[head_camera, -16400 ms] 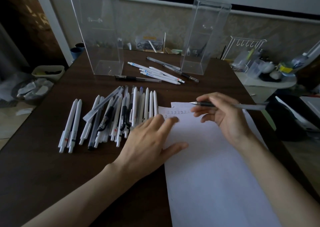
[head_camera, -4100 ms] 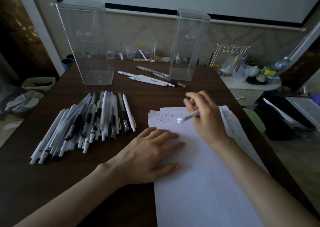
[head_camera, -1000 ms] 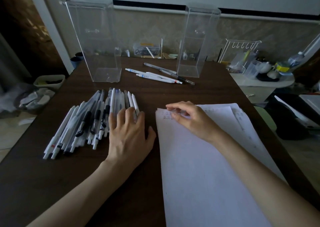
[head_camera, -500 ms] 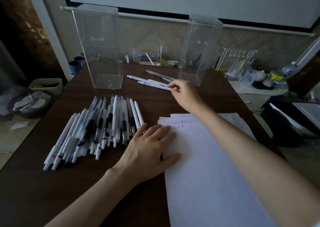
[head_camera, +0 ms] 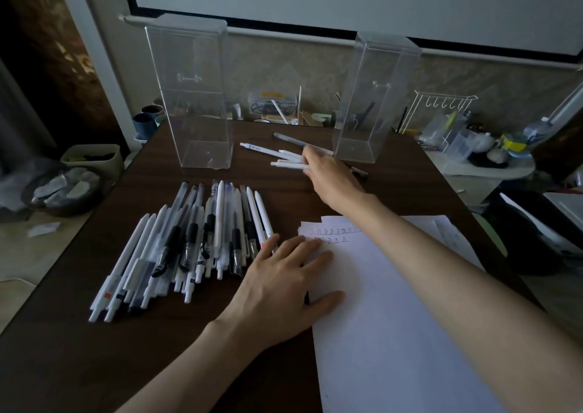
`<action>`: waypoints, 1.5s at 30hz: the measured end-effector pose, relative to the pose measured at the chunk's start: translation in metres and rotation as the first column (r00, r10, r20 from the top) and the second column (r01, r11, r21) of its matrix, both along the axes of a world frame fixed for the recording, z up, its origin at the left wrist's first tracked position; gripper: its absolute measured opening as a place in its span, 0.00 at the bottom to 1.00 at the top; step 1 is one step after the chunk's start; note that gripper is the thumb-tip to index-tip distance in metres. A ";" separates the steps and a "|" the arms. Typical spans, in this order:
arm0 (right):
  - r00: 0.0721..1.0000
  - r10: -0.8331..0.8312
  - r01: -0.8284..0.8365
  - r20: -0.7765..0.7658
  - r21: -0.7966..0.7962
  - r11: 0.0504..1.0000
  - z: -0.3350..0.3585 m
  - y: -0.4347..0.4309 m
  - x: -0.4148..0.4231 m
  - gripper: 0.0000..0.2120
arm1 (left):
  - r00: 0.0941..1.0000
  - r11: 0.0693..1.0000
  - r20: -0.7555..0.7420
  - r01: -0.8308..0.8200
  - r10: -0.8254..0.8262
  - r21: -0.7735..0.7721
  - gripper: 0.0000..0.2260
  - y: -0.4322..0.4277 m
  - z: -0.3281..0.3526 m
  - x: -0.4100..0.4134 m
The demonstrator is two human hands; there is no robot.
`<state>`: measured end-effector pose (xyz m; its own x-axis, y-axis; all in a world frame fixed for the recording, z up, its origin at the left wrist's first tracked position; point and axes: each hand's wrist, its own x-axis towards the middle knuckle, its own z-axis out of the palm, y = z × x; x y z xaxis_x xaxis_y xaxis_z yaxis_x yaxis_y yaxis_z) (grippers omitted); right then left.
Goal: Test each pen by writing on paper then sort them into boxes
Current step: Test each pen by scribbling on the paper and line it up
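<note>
Dark table (head_camera: 94, 365), with items listed as seen.
- Near left: pile of pens (head_camera: 195, 242), white and black, laid side by side.
- Far left: tall clear box (head_camera: 195, 97), stood upright.
- Near centre: left hand (head_camera: 284, 283), laid flat with fingers spread on the left edge of the paper (head_camera: 394, 318).
- Far centre: small group of pens (head_camera: 277, 157), touched at its right end by the right hand (head_camera: 331, 176). Whether a pen is gripped cannot be told.
- Far right: second clear box (head_camera: 369, 103), stood upright.

Dark wood-grain table (head_camera: 94, 365), smooth, with a faint sheen. The paper (head_camera: 394, 334) is white and matt. The left box (head_camera: 195, 97) and right box (head_camera: 372, 97) are clear, glossy plastic. The piled pens (head_camera: 195, 242) are smooth white plastic, several with black grips.
</note>
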<state>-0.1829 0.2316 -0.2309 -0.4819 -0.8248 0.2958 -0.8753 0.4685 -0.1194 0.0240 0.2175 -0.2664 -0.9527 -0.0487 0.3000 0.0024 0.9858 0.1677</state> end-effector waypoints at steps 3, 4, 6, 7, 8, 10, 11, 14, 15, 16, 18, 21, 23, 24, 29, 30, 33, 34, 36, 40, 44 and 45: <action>0.999 0.032 -0.034 -0.029 -0.072 0.997 0.000 0.029 0.013 0.18 | 1.000 1.000 0.013 0.001 -0.001 0.010 0.25 -0.001 0.000 -0.001; 0.998 0.020 -0.025 -0.064 -0.077 0.997 -0.002 0.039 0.017 0.19 | 1.000 1.000 0.014 0.012 -0.012 0.014 0.24 -0.001 0.001 -0.001; 0.986 -0.060 0.053 -0.156 -0.047 0.997 -0.006 0.057 0.023 0.13 | 0.998 0.997 -0.006 0.070 -0.070 0.027 0.21 -0.001 0.004 0.000; 0.978 -0.106 0.104 -0.182 -0.021 0.994 -0.007 0.066 0.027 0.13 | 0.993 0.992 -0.018 0.120 -0.119 0.031 0.20 -0.001 0.005 0.000; 0.969 -0.154 0.157 -0.192 0.003 0.988 -0.008 0.073 0.030 0.19 | 0.984 0.984 -0.019 0.178 -0.177 0.034 0.20 -0.001 0.006 0.001; 0.953 -0.220 0.224 -0.209 -0.009 0.975 -0.012 0.087 0.036 0.29 | 0.958 0.957 0.010 0.285 -0.286 0.042 0.20 0.000 0.007 0.002; 0.945 -0.229 0.225 -0.234 -0.046 0.973 -0.014 0.092 0.039 0.30 | 0.947 0.947 0.027 0.319 -0.320 0.051 0.20 0.000 0.007 0.002; 0.933 -0.246 0.207 -0.262 -0.170 0.964 -0.021 0.105 0.044 0.23 | 0.939 0.939 0.060 0.334 -0.339 0.085 0.20 0.000 0.006 0.002; 0.933 -0.246 0.196 -0.264 -0.203 0.959 -0.024 0.108 0.044 0.20 | 0.940 0.941 0.069 0.328 -0.334 0.086 0.20 0.000 0.006 0.001; 0.933 -0.238 0.178 -0.268 -0.231 0.957 -0.025 0.111 0.044 0.20 | 0.941 0.943 0.076 0.324 -0.330 0.081 0.20 0.000 0.006 0.001; 0.934 -0.221 0.150 -0.281 -0.254 0.955 -0.030 0.116 0.042 0.22 | 0.940 0.943 0.086 0.323 -0.329 0.077 0.20 0.000 0.007 0.002; 0.947 -0.176 0.084 -0.270 -0.321 0.943 -0.031 0.118 0.036 0.23 | 0.943 0.947 0.091 0.314 -0.320 0.069 0.19 0.002 0.009 0.002; 0.978 -0.072 -0.029 -0.196 -0.468 0.883 -0.025 0.119 0.037 0.14 | 0.948 0.951 0.086 0.302 -0.307 0.062 0.19 0.004 0.010 0.002; 0.990 -0.019 -0.063 -0.140 -0.557 0.828 -0.021 0.120 0.039 0.12 | 0.951 0.954 0.082 0.296 -0.299 0.056 0.19 0.005 0.010 0.002; 0.924 0.072 0.216 0.375 -0.670 0.710 -0.008 0.124 0.051 0.21 | 0.966 0.972 0.115 0.233 -0.234 0.017 0.25 0.008 0.016 0.003; 0.820 0.102 0.331 0.563 -0.614 0.717 -0.006 0.123 0.053 0.23 | 0.967 0.976 0.131 0.218 -0.220 0.024 0.27 0.008 0.017 0.004; 0.688 0.138 0.386 0.712 -0.520 0.762 -0.011 0.119 0.051 0.17 | 0.966 0.981 0.170 0.187 -0.193 0.052 0.29 0.008 0.015 0.004; 0.713 0.119 0.359 0.691 -0.506 0.784 -0.011 0.118 0.050 0.13 | 0.964 0.981 0.186 0.184 -0.191 0.054 0.30 0.008 0.015 0.004; 0.727 0.087 0.362 0.681 -0.489 0.794 -0.013 0.114 0.047 0.14 | 0.960 0.982 0.208 0.184 -0.189 0.043 0.31 0.008 0.014 0.003; 0.764 0.016 0.361 0.646 -0.447 0.819 -0.019 0.110 0.041 0.18 | 0.961 0.983 0.206 0.183 -0.185 0.030 0.30 0.008 0.015 0.003; 0.783 0.029 0.314 0.621 -0.436 0.843 -0.021 0.110 0.045 0.17 | 0.962 0.983 0.206 0.179 -0.181 0.029 0.30 0.008 0.014 0.003; 0.795 0.024 0.304 0.607 -0.431 0.849 -0.021 0.109 0.045 0.17 | 0.963 0.984 0.202 0.179 -0.181 0.026 0.30 0.008 0.015 0.003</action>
<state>-0.1380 0.3411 -0.2520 -0.7889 -0.5563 0.2610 -0.4905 0.3140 -0.8129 0.0269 0.2260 -0.2518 -0.9868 0.1275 0.1001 0.1447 0.9710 0.1901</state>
